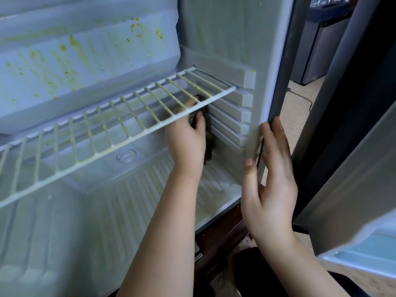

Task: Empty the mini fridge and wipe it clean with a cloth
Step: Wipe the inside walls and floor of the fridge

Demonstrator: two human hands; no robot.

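The mini fridge [128, 206] stands open and holds no food. Its back wall [70, 58] is smeared with yellow-green stains. A white wire shelf [111, 125], also stained, spans the inside. My left hand [186, 142] reaches in under the shelf and grips a dark cloth [209, 133] against the ribbed right inner wall [231, 116]. My right hand [270, 179] rests on the fridge's right front edge, thumb on the inner face and fingers round the outer side.
The open fridge door [353, 189] hangs at the right, close to my right arm. Beyond it stands a grey cabinet [315, 54], with a cable on the light floor [300, 97]. Dark wood [218, 236] shows below the fridge's front lip.
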